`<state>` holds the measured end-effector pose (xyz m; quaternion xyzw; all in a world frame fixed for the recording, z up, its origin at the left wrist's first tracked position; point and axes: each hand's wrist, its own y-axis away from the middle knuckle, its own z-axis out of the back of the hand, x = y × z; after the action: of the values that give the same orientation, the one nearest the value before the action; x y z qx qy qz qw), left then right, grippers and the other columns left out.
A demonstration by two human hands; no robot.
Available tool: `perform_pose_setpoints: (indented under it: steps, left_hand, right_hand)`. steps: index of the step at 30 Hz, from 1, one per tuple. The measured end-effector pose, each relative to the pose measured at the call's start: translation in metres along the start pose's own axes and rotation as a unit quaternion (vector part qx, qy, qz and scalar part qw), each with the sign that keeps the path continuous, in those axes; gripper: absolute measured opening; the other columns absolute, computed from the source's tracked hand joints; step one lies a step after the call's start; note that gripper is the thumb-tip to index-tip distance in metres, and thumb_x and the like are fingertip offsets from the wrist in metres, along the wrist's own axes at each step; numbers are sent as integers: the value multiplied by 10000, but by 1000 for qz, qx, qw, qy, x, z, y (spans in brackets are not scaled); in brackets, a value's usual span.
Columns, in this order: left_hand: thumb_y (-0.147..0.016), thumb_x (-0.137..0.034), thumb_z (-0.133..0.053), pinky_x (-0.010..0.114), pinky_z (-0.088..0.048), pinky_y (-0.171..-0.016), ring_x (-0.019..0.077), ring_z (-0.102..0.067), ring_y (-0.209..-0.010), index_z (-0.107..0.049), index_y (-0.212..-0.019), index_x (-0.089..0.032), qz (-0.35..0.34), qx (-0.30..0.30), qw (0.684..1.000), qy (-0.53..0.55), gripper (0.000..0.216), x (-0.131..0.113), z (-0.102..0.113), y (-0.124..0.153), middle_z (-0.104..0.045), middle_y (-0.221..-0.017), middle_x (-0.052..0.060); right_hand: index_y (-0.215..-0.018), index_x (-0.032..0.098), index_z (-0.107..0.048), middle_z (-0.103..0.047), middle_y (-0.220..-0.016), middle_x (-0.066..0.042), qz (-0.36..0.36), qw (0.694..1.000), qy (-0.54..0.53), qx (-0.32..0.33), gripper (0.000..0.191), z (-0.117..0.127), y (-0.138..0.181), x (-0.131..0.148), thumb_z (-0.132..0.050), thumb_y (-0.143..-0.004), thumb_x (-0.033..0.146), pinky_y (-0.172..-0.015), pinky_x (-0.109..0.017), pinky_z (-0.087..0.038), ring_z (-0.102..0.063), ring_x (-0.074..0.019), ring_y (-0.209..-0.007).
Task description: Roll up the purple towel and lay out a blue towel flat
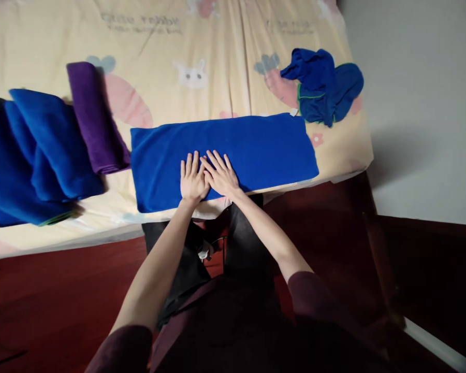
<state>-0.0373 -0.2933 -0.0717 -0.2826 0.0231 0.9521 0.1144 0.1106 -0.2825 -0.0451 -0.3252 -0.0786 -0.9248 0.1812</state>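
Maroon sleeves (314, 300) and dark trousers fill the bottom of the view, and both bare forearms reach forward over the near edge of the bed (225, 46). The left hand (193, 180) and right hand (220, 174) lie palm down, side by side and touching at the thumbs, on a folded blue towel (256, 147). Their fingers (188, 167) are spread flat and straight, gripping nothing.

This towel lies on the bed's near part, just behind the edge. Its long axis runs left to right along that edge, slightly tilted so the right end sits farther from the person. The hands press its near long side, left of its middle.

To the left, just beside the towel's left end, a folded purple towel (95, 116) lies with its long axis running away from the person. Left of that, overlapping folded blue towels (42, 150) form a pile reaching the picture's left border. Near the towel's far right corner sits a crumpled blue cloth with green edging (322, 85). Nothing lies on the towel besides the hands.

The bed carries a pale yellow sheet printed with rabbits and carrots. Dark red floor (54, 290) shows below it, and a grey wall (423, 103) on the right.
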Motion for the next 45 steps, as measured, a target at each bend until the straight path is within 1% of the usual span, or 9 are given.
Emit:
perform_pose_setpoints:
  steps: [6,12,18,22,26,30,35,41,45]
  left_hand:
    - [-1109,-460,-431,625,-69,-1424,333,-160,-1747,-456,-1724,-234,2,-25,1000,-17,656,10,-1,7,-279,-1845,95]
    - [-1075,-497,-507,697,-51,-1403,380,-154,-1743,-440,-1734,-246,63,-58,996,-25,708,31,24,25,-285,-1841,116]
    - [-1121,-563,-361,644,-54,-1415,370,-112,-1749,-402,-1740,-155,117,-64,990,-46,743,70,53,50,-188,-1868,129]
    - [-1116,-554,-377,617,-62,-1422,353,-117,-1751,-385,-1737,-110,123,-61,989,-58,763,76,55,55,-193,-1860,172]
    - [-1118,-521,-397,567,-56,-1426,329,-132,-1748,-426,-1699,-81,129,-62,988,-64,730,70,56,46,-234,-1853,163]
    - [-1108,-512,-433,531,-43,-1437,302,-137,-1746,-512,-1619,-79,109,-61,991,-54,675,73,67,15,-274,-1842,134]
    - [-1106,-465,-488,600,-109,-1418,383,-150,-1727,-367,-1691,9,148,-74,985,-51,763,94,85,-17,-215,-1839,239]
    - [-1114,-499,-483,677,-320,-1320,446,-417,-1585,-318,-1701,20,228,-74,966,-100,802,121,106,-4,-271,-1792,304]
    - [-1070,-497,-473,742,-395,-1248,511,-513,-1509,-351,-1706,-18,261,-61,956,-117,805,123,116,-1,-309,-1776,309]
  right_hand:
    - [-1793,273,-300,-241,-1858,13,-12,998,41,35,683,19,14,-36,-442,-1137,399,-1460,-531,-28,-154,-245,-1760]
    - [-1790,292,-306,-264,-1856,16,-68,993,94,-13,700,70,42,-107,-468,-1130,462,-1456,-575,-48,-162,-265,-1759]
    - [-1800,272,-270,-243,-1865,-15,-160,975,135,-70,710,126,81,-185,-388,-1133,486,-1440,-638,-74,-152,-294,-1760]
    - [-1808,267,-236,-232,-1870,-50,-225,950,192,-101,706,143,92,-218,-291,-1153,525,-1421,-669,-118,-161,-302,-1758]
    - [-1800,240,-264,-210,-1877,-75,-244,940,211,-112,697,142,91,-225,-256,-1158,511,-1417,-661,-141,-155,-298,-1759]
    - [-1797,246,-269,-227,-1873,-79,-242,940,212,-115,691,140,90,-221,-247,-1157,506,-1412,-668,-147,-165,-292,-1757]
    - [-1796,243,-274,-234,-1871,-87,-245,938,219,-112,691,142,90,-219,-246,-1153,494,-1409,-668,-149,-173,-293,-1755]
    - [-1790,239,-291,-234,-1871,-88,-250,938,213,-110,695,141,90,-218,-247,-1150,505,-1411,-656,-138,-174,-288,-1755]
    - [-1753,228,-379,-294,-1852,-95,-248,942,196,-114,678,148,91,-216,-243,-1152,511,-1407,-620,-192,-237,-283,-1737]
